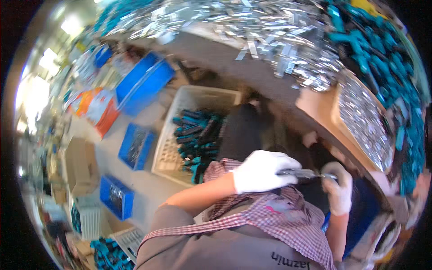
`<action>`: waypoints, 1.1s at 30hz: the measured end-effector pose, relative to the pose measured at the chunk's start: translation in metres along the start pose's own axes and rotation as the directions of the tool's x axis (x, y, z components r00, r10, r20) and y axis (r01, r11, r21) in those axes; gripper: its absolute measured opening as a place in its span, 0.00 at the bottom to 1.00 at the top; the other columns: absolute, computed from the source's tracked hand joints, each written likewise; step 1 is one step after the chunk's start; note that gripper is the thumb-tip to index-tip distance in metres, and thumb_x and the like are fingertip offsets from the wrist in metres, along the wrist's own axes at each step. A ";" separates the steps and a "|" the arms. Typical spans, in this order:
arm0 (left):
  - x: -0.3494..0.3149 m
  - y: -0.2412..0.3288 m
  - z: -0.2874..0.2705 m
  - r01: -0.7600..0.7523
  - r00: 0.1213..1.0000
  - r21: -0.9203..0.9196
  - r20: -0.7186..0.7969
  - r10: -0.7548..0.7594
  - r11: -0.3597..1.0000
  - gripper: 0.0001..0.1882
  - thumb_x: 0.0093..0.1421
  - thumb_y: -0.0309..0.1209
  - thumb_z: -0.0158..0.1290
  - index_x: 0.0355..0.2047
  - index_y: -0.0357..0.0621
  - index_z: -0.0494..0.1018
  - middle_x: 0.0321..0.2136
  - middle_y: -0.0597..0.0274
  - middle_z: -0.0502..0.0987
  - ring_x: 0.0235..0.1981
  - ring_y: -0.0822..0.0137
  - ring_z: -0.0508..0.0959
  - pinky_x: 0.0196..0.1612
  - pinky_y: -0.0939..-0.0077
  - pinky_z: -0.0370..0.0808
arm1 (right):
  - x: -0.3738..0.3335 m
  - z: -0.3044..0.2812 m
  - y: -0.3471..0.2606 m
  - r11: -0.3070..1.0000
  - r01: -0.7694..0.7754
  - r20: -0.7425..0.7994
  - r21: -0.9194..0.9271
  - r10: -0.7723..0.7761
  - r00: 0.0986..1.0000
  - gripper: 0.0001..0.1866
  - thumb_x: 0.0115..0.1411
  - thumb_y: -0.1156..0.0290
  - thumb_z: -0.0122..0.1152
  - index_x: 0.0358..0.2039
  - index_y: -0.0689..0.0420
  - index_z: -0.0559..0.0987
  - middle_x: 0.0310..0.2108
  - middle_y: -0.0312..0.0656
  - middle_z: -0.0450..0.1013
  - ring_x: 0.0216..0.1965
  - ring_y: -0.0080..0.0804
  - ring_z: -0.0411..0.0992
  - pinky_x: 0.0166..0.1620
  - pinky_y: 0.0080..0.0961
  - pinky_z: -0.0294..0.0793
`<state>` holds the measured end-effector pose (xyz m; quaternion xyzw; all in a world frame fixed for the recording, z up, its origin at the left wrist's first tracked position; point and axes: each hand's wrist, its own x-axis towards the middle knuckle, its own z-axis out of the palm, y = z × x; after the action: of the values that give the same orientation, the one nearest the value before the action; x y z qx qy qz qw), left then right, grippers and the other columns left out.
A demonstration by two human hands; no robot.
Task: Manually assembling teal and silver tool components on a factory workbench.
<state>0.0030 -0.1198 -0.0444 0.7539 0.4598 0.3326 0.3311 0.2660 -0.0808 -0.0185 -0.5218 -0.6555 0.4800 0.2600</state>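
My left hand (pixel 266 172), in a white glove, is closed around a slim, grey, shiny metal piece (pixel 302 173) held above my lap. My right hand (pixel 338 186), also gloved in white, pinches at the other end of it, where a small metal bit (pixel 329 176) shows between the fingertips. Whether the two bits are joined I cannot tell. Under both hands lies a red-and-white checked apron (pixel 270 220). Just left of my left hand, a white crate (pixel 164 155) on the floor holds many teal-and-black handles (pixel 195 135).
A workbench edge (pixel 216 56) curves ahead, heaped with flat silver metal pieces (pixel 288 27) and teal-and-black handles (pixel 360 40). A tray (pixel 335 105) of small metal parts stands at the right. Blue bins (pixel 146 83), an orange-and-white bag (pixel 96 108) and a cardboard box (pixel 81 164) sit left.
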 end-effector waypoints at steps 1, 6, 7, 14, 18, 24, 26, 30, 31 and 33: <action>-0.002 0.000 0.000 0.045 0.999 0.003 0.008 -0.045 0.999 0.22 0.57 0.45 0.61 0.47 0.44 0.79 0.37 0.51 0.81 0.37 0.53 0.83 0.42 0.64 0.79 | 0.003 -0.001 0.005 1.000 0.023 0.025 0.008 -0.023 0.999 0.13 0.49 0.68 0.61 0.32 0.63 0.78 0.28 0.39 0.73 0.28 0.26 0.70 0.34 0.23 0.70; 0.003 0.002 -0.004 0.012 0.999 0.045 -0.036 -0.010 0.999 0.23 0.53 0.40 0.65 0.45 0.40 0.80 0.37 0.48 0.82 0.37 0.52 0.84 0.42 0.66 0.80 | 0.005 -0.011 -0.008 0.992 0.119 0.063 -0.050 -0.116 0.991 0.14 0.53 0.64 0.64 0.34 0.63 0.79 0.30 0.44 0.76 0.32 0.33 0.75 0.39 0.28 0.73; 0.003 0.003 -0.003 0.035 0.998 0.017 -0.043 -0.034 0.999 0.22 0.52 0.38 0.66 0.45 0.39 0.80 0.38 0.48 0.82 0.37 0.52 0.84 0.42 0.67 0.80 | 0.005 -0.012 -0.008 0.986 0.163 0.061 -0.044 -0.160 0.985 0.14 0.53 0.64 0.64 0.34 0.63 0.79 0.31 0.44 0.76 0.32 0.33 0.75 0.39 0.29 0.73; 0.008 0.007 -0.003 -0.016 1.000 0.047 -0.019 0.017 0.999 0.20 0.54 0.35 0.66 0.46 0.41 0.80 0.37 0.48 0.83 0.33 0.54 0.84 0.38 0.68 0.80 | -0.002 -0.013 -0.006 0.998 0.060 0.077 0.027 -0.062 0.995 0.15 0.54 0.62 0.64 0.35 0.62 0.80 0.31 0.44 0.76 0.33 0.32 0.76 0.40 0.27 0.74; 0.011 0.011 0.000 0.048 0.999 -0.033 0.027 -0.047 0.998 0.19 0.51 0.32 0.65 0.43 0.37 0.81 0.38 0.46 0.83 0.38 0.53 0.84 0.43 0.68 0.80 | -0.001 -0.019 0.001 0.995 0.101 0.042 0.005 -0.101 0.994 0.16 0.55 0.61 0.63 0.36 0.62 0.79 0.31 0.44 0.76 0.32 0.31 0.75 0.40 0.27 0.74; 0.012 0.006 0.002 -0.042 0.998 0.046 0.039 0.040 0.998 0.17 0.51 0.31 0.65 0.41 0.36 0.81 0.36 0.47 0.83 0.35 0.55 0.84 0.39 0.68 0.80 | -0.001 -0.019 0.001 0.998 0.057 0.100 0.036 -0.061 0.993 0.16 0.55 0.62 0.63 0.37 0.62 0.79 0.30 0.43 0.76 0.33 0.30 0.76 0.40 0.27 0.74; 0.016 0.009 0.000 -0.078 0.996 0.031 0.051 0.076 0.997 0.19 0.49 0.33 0.67 0.40 0.35 0.82 0.35 0.48 0.83 0.33 0.55 0.83 0.38 0.69 0.79 | -0.002 -0.020 0.002 0.998 0.051 0.116 0.022 -0.053 0.992 0.16 0.55 0.62 0.63 0.38 0.62 0.79 0.30 0.43 0.76 0.32 0.30 0.75 0.40 0.27 0.74; 0.019 0.006 0.002 -0.132 0.989 0.053 0.075 0.128 0.990 0.20 0.48 0.34 0.68 0.39 0.35 0.81 0.34 0.49 0.83 0.32 0.55 0.83 0.37 0.70 0.79 | -0.003 -0.020 0.004 0.992 -0.033 0.130 0.122 0.017 0.991 0.16 0.55 0.63 0.63 0.38 0.62 0.79 0.30 0.43 0.76 0.31 0.29 0.75 0.40 0.28 0.74; 0.020 0.006 0.003 -0.138 0.988 0.059 0.071 0.134 0.989 0.20 0.47 0.35 0.68 0.39 0.35 0.81 0.34 0.50 0.83 0.32 0.55 0.83 0.37 0.70 0.79 | -0.003 -0.018 0.006 0.994 -0.002 0.127 0.107 -0.011 0.992 0.15 0.55 0.64 0.63 0.38 0.62 0.79 0.30 0.44 0.76 0.31 0.31 0.76 0.39 0.28 0.74; 0.021 0.008 0.005 -0.148 0.987 0.061 0.072 0.144 0.987 0.21 0.47 0.36 0.69 0.38 0.35 0.82 0.33 0.50 0.83 0.32 0.56 0.83 0.37 0.70 0.79 | -0.004 -0.013 0.009 0.995 0.025 0.119 0.092 -0.036 0.992 0.14 0.55 0.65 0.64 0.38 0.61 0.79 0.30 0.45 0.76 0.31 0.33 0.76 0.39 0.29 0.74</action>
<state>0.0179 -0.1047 -0.0370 0.8068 0.4026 0.3150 0.2961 0.2824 -0.0795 -0.0206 -0.4695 -0.6556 0.5356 0.2505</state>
